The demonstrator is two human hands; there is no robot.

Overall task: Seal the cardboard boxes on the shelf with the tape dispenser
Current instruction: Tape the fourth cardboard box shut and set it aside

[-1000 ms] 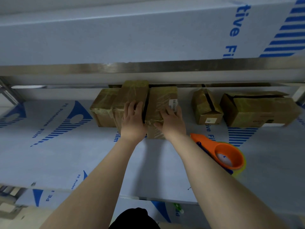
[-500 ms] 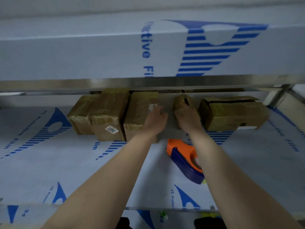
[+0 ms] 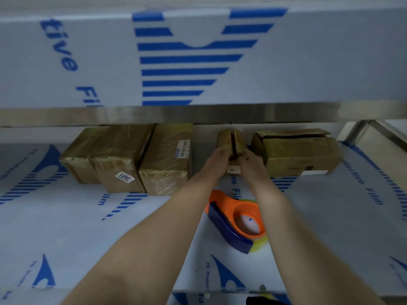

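On the film-covered shelf point(image 3: 66, 238) sit cardboard boxes point(image 3: 164, 159) and tape dispenser point(image 3: 224, 208).

Lower front of small brown cardboard box point(image 3: 231, 139) hidden behind left hand point(image 3: 217, 160) and right hand point(image 3: 251, 161). Its white label point(image 3: 234, 170): print too small. Orange-and-blue tape dispenser point(image 3: 233, 216) edge behind right forearm point(image 3: 286, 227). Rears of taped brown boxes point(image 3: 123, 155) under steel shelf rail point(image 3: 154, 114).

Looks like a warehouse or packing room: stainless-steel shelving point(image 3: 198, 114) lined with blue-printed protective film point(image 3: 66, 227), taped cardboard boxes point(image 3: 123, 150) with stock labels point(image 3: 124, 177) along the shelf's back edge, tape dispenser point(image 3: 229, 219) nearer its front edge.
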